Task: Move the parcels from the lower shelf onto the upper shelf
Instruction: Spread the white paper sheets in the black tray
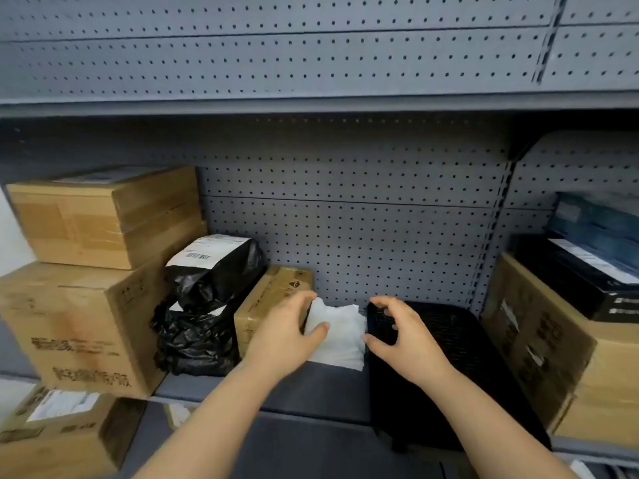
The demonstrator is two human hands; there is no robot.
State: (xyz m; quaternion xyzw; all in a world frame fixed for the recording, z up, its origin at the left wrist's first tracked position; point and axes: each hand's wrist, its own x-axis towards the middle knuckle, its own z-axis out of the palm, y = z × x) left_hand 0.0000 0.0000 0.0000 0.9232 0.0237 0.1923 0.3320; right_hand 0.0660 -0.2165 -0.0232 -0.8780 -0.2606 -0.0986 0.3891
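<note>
Printed dark characters on the big carton point(79, 326) far left of the fingers, too blurred to read; a barcode strip on the white label of the black bag parcel point(214, 267), also unreadable. A small dark logo on the little brown box point(273, 299), just left of the left hand point(287, 333).

White soft parcel point(340, 335) lay on the lower shelf point(311, 385), directly between the two hands, at the fingertips. Black flat parcel point(446, 361) touched it on the right, under the right hand point(404, 337). Upper shelf point(311, 103) ran well above both hands, bare along its visible edge.

Left fingers point(304, 300) spread moderately, curled over the white parcel's left top corner, thumb resting on its face; touching, not yet clamped. Right fingers point(383, 305) spread wide and hooked above the black parcel's near corner, thumb tip at the white parcel's right edge; contact hard to tell.

Stacked cartons point(539, 344) far right of the right hand.
</note>
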